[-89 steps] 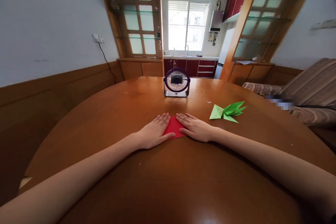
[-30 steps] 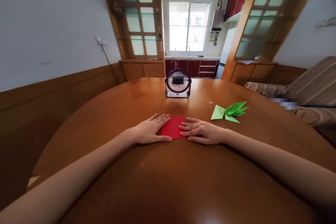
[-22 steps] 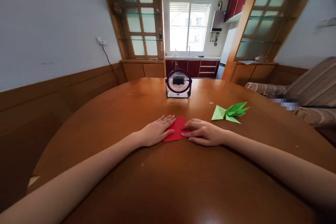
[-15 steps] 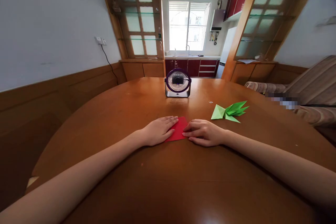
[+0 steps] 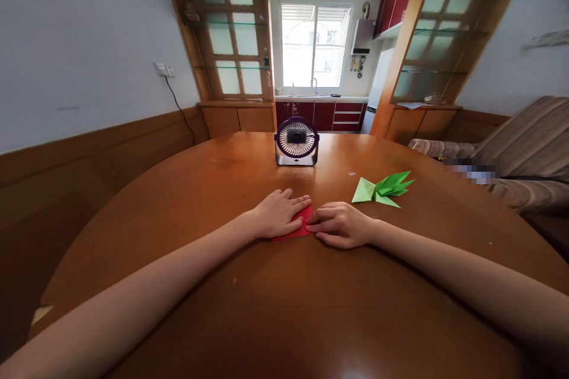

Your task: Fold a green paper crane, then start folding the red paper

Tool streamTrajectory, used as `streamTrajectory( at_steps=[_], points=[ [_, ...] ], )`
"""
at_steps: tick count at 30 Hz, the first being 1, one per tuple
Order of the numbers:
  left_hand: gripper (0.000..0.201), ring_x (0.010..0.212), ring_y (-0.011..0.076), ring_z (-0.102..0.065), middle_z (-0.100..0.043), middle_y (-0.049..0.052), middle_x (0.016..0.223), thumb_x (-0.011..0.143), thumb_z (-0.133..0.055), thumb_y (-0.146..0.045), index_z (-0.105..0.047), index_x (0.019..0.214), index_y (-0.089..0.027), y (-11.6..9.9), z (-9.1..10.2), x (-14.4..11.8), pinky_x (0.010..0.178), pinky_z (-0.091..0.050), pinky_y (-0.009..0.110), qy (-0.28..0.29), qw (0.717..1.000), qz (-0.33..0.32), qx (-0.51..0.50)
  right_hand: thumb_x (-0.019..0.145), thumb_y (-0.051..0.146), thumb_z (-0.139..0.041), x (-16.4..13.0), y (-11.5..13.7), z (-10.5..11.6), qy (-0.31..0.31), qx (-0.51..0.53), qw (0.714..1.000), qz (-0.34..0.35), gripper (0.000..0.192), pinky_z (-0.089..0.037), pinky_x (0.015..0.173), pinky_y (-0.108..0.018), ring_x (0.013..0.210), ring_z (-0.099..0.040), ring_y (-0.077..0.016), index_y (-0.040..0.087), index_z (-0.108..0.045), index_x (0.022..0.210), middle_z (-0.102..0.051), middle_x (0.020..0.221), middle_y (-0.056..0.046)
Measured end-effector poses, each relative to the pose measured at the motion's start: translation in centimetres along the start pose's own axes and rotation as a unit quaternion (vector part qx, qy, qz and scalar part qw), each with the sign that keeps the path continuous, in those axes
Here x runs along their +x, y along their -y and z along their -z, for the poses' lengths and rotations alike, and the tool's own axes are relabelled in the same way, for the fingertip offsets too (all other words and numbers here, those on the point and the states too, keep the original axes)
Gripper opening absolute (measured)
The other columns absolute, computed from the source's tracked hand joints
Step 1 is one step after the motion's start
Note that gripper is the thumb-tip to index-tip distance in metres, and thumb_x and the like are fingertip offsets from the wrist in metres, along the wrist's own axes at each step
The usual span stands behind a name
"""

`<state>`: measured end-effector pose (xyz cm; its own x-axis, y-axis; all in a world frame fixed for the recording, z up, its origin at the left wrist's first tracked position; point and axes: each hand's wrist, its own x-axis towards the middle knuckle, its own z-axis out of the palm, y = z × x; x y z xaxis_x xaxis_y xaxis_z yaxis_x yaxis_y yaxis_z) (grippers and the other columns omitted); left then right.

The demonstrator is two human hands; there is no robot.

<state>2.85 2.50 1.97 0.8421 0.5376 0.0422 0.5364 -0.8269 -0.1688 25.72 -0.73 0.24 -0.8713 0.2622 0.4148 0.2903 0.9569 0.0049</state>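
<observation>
A piece of red paper [image 5: 295,231] lies flat on the wooden table, much of it covered by my hands. My left hand [image 5: 279,214] rests on top of it, palm down, with the fingers stretched out and somewhat apart. At the paper's right edge, my right hand [image 5: 341,225] has its fingers curled and pressed together on the paper. To the right of that hand sits a green folded-paper figure [image 5: 386,189] with several pointed leaves and a paler, kite-shaped end.
A small purple-rimmed fan [image 5: 297,141] stands on the table [image 5: 249,320] beyond my hands. The table's edge curves round on both sides. A striped armchair [image 5: 520,142] is on the right. Behind are glass-shelved cabinets and a kitchen window.
My left hand has slid right across the red paper, its fingers nearer my right hand, so less red shows. The right hand keeps its place at the edge. The view has shifted slightly.
</observation>
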Motion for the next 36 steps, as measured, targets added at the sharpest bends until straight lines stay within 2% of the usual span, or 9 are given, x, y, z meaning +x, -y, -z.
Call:
streamTrajectory(
  at_steps=[3, 5, 8, 12, 15, 17, 25, 31, 36],
  points=[
    [0.061, 0.127, 0.0315, -0.04, -0.031, 0.004, 0.155, 0.099, -0.019, -0.049, -0.03, 0.149, -0.017, 0.1, -0.9, -0.5, 0.105, -0.027, 0.044, -0.009, 1.0, 0.007, -0.029, 0.092, 0.026, -0.045, 0.0, 0.0, 0.0, -0.004, 0.0, 1.0, 0.002, 0.03, -0.052, 0.078, -0.034, 0.09, -0.064, -0.0198, 0.018, -0.071, 0.107, -0.07, 0.103, -0.009],
    [0.064, 0.141, 0.0303, -0.024, -0.022, 0.004, 0.158, 0.099, -0.015, -0.053, -0.023, 0.151, -0.017, 0.2, -1.6, -0.8, 0.114, -0.014, 0.045, -0.002, 0.998, 0.008, -0.06, 0.092, 0.026, -0.045, -0.1, -0.1, 0.0, -0.006, -0.002, 1.0, 0.009, 0.03, -0.051, 0.079, -0.034, 0.09, -0.064, -0.0198, 0.017, -0.07, 0.107, -0.07, 0.104, -0.01],
    [0.069, 0.148, 0.0253, -0.004, -0.009, 0.006, 0.159, 0.099, -0.014, -0.058, -0.015, 0.153, -0.015, 0.5, -2.3, -1.0, 0.118, 0.0, 0.041, 0.012, 0.995, 0.009, -0.104, 0.092, 0.025, -0.045, -0.1, -0.2, -0.1, -0.007, -0.007, 1.0, 0.018, 0.03, -0.051, 0.079, -0.034, 0.091, -0.064, -0.0197, 0.016, -0.069, 0.109, -0.069, 0.105, -0.01],
    [0.069, 0.148, 0.0206, -0.009, -0.013, 0.007, 0.159, 0.099, -0.016, -0.057, -0.016, 0.153, -0.015, 0.8, -2.3, -1.2, 0.12, -0.003, 0.037, 0.015, 0.985, 0.017, -0.169, 0.093, 0.025, -0.046, -0.2, -0.2, -0.1, -0.007, -0.004, 1.0, 0.022, 0.029, -0.051, 0.081, -0.034, 0.092, -0.064, -0.0197, 0.016, -0.069, 0.108, -0.069, 0.106, -0.011],
    [0.062, 0.146, 0.0158, -0.016, -0.02, 0.005, 0.157, 0.101, -0.01, -0.05, -0.02, 0.152, -0.015, 1.5, -2.2, -2.0, 0.12, -0.01, 0.033, -0.011, 0.971, 0.069, -0.227, 0.092, 0.024, -0.046, -0.2, -0.2, -0.1, -0.008, 0.003, 1.0, 0.024, 0.028, -0.051, 0.084, -0.035, 0.094, -0.064, -0.0198, 0.016, -0.068, 0.108, -0.068, 0.106, -0.011],
    [0.059, 0.146, 0.0156, -0.017, -0.022, 0.005, 0.157, 0.102, -0.013, -0.048, -0.023, 0.151, -0.017, 2.0, -2.2, -2.9, 0.12, -0.011, 0.033, -0.018, 0.971, 0.079, -0.224, 0.092, 0.022, -0.046, -0.1, -0.2, 0.0, -0.014, 0.007, 0.999, 0.029, 0.027, -0.05, 0.085, -0.036, 0.095, -0.063, -0.0198, 0.016, -0.068, 0.107, -0.068, 0.104, -0.011],
    [0.064, 0.147, 0.0186, -0.012, -0.014, 0.006, 0.158, 0.1, -0.021, -0.054, -0.017, 0.153, -0.017, 2.5, -2.0, -4.6, 0.12, -0.006, 0.037, 0.022, 0.985, 0.06, -0.159, 0.091, 0.02, -0.048, 0.1, 0.0, 0.0, -0.037, -0.012, 0.998, 0.042, 0.023, -0.05, 0.075, -0.034, 0.08, -0.061, -0.0183, 0.015, -0.069, 0.098, -0.068, 0.089, -0.01],
    [0.07, 0.147, 0.0223, -0.01, -0.011, 0.006, 0.158, 0.097, -0.033, -0.058, -0.016, 0.153, -0.02, 2.7, -1.5, -4.9, 0.121, -0.007, 0.041, 0.022, 0.982, 0.013, -0.185, 0.091, 0.02, -0.047, -0.2, -0.4, 0.1, -0.044, -0.046, 0.997, 0.037, 0.023, -0.049, 0.087, -0.039, 0.084, -0.061, -0.0191, 0.016, -0.07, 0.095, -0.068, 0.084, -0.008],
    [0.073, 0.146, 0.0256, -0.017, -0.02, 0.005, 0.157, 0.09, -0.051, -0.058, -0.025, 0.15, -0.027, 2.7, -1.3, -5.1, 0.12, -0.015, 0.045, -0.013, 0.976, -0.036, -0.216, 0.091, 0.021, -0.048, -1.0, -1.6, 0.5, -0.062, -0.029, 0.997, -0.02, 0.022, -0.047, 0.094, -0.043, 0.086, -0.062, -0.019, 0.018, -0.069, 0.095, -0.069, 0.086, -0.007]
  ],
)
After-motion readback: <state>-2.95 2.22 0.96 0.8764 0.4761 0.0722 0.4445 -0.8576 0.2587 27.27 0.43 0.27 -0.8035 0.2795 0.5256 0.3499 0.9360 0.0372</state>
